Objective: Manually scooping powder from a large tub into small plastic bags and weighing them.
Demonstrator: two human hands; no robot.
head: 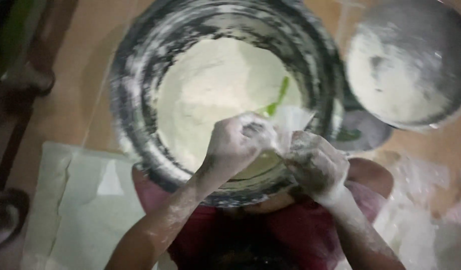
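Large round dark metal basin, flour-smeared, heaped with white flour. To its right, smaller round metal bowl of flour. At the basin's near rim, flour-dusted left hand and right hand, both pinching a small clear plastic bag. Beside the bag, thin green scoop handle.
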